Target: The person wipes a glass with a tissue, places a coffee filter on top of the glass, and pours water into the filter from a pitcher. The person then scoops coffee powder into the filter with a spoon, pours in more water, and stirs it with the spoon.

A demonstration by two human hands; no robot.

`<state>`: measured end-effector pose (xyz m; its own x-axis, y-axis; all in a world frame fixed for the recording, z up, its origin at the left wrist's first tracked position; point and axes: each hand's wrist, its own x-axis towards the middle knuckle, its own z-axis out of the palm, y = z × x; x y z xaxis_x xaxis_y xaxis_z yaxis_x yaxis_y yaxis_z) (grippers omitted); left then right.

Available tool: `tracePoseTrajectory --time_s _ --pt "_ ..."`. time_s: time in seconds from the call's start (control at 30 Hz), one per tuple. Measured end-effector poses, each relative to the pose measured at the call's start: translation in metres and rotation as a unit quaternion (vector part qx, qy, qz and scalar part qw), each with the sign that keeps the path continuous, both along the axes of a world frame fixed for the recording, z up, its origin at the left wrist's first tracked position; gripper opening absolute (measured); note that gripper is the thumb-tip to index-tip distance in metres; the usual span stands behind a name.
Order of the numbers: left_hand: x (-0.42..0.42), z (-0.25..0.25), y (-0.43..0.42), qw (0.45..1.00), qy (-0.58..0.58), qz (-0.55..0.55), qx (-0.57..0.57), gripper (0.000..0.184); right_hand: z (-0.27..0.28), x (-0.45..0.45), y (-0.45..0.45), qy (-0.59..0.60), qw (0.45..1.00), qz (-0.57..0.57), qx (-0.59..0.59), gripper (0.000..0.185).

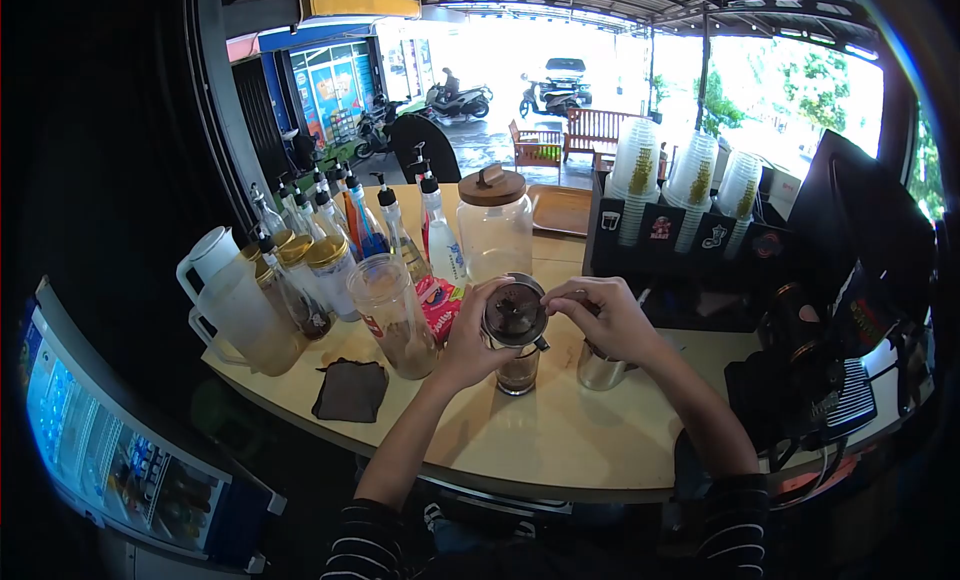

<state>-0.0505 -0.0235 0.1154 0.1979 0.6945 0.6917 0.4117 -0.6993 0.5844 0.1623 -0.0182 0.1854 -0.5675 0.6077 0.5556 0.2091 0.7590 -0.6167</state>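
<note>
Near the middle of the counter, a round metal filter (516, 313) with dark brown contents sits above a glass (517, 373) that has brown liquid in it. My left hand (470, 338) curls around the filter's left side, thumb along its lower rim. At the filter's right edge is my right hand (603, 315), thumb and fingers pinched together; whatever they hold there is too small to make out. A metal cup (600, 368) stands below my right hand, partly hidden by it. To the left are a tall clear plastic container (395, 320) and a red packet (437, 305).
Pump bottles (400, 230), jars (332, 270) and a pitcher (245, 315) crowd the left. A dark cloth (350, 390) lies at the front edge. Behind stands a wooden-lidded jar (496, 230). Stacked cups (692, 175) and dark equipment (785, 360) are at right.
</note>
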Motion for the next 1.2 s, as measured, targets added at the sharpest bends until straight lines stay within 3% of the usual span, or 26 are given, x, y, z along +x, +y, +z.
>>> tracePoseTrajectory --time_s 0.33,0.63,0.7,0.83,0.93,1.0,1.2 --pt "-0.006 0.008 0.003 0.998 0.057 -0.028 -0.024 0.083 -0.005 0.009 0.004 -0.016 0.998 0.051 -0.012 0.012" --pt "-0.007 -0.002 0.013 0.995 0.052 -0.06 -0.056 0.087 0.01 -0.007 -0.005 -0.047 0.998 0.023 -0.045 0.013" --pt "-0.001 -0.009 0.016 0.992 -0.06 -0.084 -0.069 0.087 0.025 -0.009 -0.008 -0.073 0.996 -0.011 -0.054 0.016" --pt "0.006 -0.012 0.016 0.995 -0.063 -0.046 -0.058 0.085 0.04 -0.026 -0.009 -0.15 0.985 -0.085 -0.022 0.022" --pt "0.003 -0.003 0.015 0.999 -0.043 -0.029 0.005 0.088 0.047 -0.036 -0.011 -0.196 0.976 -0.09 -0.015 0.024" --pt "-0.001 0.006 0.014 0.998 0.042 -0.012 0.049 0.088 0.05 -0.042 -0.008 -0.203 0.971 -0.119 0.039 0.024" --pt "-0.016 0.011 0.017 0.995 0.085 -0.048 0.032 0.088 0.062 -0.064 -0.023 -0.251 0.962 -0.109 -0.018 0.025"
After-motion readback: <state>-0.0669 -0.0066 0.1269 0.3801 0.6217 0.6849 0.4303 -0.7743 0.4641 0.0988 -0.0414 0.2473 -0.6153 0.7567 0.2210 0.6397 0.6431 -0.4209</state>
